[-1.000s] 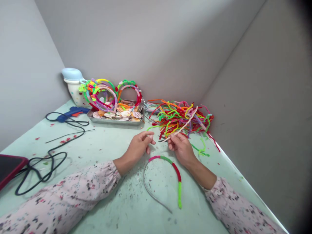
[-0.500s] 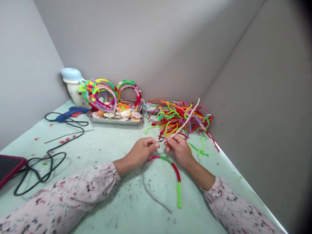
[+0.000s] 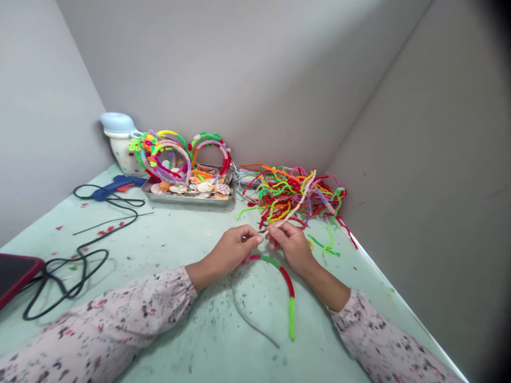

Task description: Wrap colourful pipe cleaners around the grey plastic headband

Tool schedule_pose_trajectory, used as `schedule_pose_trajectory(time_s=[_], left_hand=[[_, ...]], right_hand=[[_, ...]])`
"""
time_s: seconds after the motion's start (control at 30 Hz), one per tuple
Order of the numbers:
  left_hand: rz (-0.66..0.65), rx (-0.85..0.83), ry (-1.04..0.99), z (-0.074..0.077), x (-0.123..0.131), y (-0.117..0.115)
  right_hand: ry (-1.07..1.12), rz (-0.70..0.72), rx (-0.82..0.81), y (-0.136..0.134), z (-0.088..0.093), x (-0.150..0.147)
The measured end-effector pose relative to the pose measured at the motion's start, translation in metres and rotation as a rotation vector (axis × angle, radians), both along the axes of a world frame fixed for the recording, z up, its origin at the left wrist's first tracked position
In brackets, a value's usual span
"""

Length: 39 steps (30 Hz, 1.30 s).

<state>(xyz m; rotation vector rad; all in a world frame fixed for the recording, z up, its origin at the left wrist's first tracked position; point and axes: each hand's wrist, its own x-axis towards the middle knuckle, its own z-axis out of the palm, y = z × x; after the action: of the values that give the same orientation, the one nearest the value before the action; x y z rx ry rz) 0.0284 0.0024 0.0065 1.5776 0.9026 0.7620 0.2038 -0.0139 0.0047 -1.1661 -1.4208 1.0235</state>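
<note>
A pale pinkish-white pipe cleaner (image 3: 305,194) slants up and to the right from between my hands. My left hand (image 3: 235,249) pinches its lower end between thumb and fingertips. Right beside it, my right hand (image 3: 293,246) is closed on the same pipe cleaner a little higher. Below the hands is a thin grey headband (image 3: 249,321), its right side wrapped in pink, green, red and bright green fuzzy sections (image 3: 287,282). The headband's pink part passes close under my left fingers; whether they touch it I cannot tell.
Behind my hands lies a heap of coloured pipe cleaners (image 3: 279,197). A metal tray (image 3: 187,199) holds shells and finished fuzzy headbands (image 3: 209,142). To the left are a blue glue gun (image 3: 115,186), black cable (image 3: 82,266), lidded white cup (image 3: 123,151) and red-edged device (image 3: 19,276).
The pipe cleaner's free end has dropped and shifted slightly left, with the right hand moving a little left and down. The left hand and headband stay nearly in place.
</note>
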Motion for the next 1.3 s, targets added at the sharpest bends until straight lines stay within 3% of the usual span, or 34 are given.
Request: schedule_pose_trajectory(time_s=[0.2, 0.47, 0.6, 0.73, 0.83, 1.03, 1.1, 1.2, 1.3], left_hand=[[-0.004, -0.008, 0.058, 0.0, 0.0, 0.002], [-0.098, -0.13, -0.093, -0.002, 0.0, 0.005], [0.043, -0.071, -0.105, -0.001, -0.005, 0.009], [0.232, -0.046, -0.136, -0.005, -0.01, 0.016], [0.222, 0.019, 0.081, -0.005, -0.013, 0.02], [-0.137, 0.254, 0.823, 0.022, -0.015, 0.004], [-0.182, 0.29, 0.957, 0.03, -0.015, -0.003], [-0.155, 0.334, 0.928, 0.029, -0.014, -0.006], [-0.083, 0.333, 0.654, 0.016, -0.013, 0.001]], right_hand=[[0.001, -0.023, 0.017, 0.0, -0.001, 0.0], [0.069, -0.004, 0.006, 0.002, -0.007, 0.005], [0.074, -0.004, -0.005, 0.002, -0.007, 0.006], [-0.054, 0.194, -0.021, -0.003, -0.006, 0.004], [-0.114, 0.292, -0.045, -0.004, -0.007, 0.003], [0.201, 0.075, -0.102, 0.004, -0.014, 0.009], [0.235, 0.044, -0.125, 0.005, -0.016, 0.01], [0.236, 0.017, -0.118, 0.005, -0.015, 0.009], [0.263, -0.018, -0.068, 0.005, -0.015, 0.008]])
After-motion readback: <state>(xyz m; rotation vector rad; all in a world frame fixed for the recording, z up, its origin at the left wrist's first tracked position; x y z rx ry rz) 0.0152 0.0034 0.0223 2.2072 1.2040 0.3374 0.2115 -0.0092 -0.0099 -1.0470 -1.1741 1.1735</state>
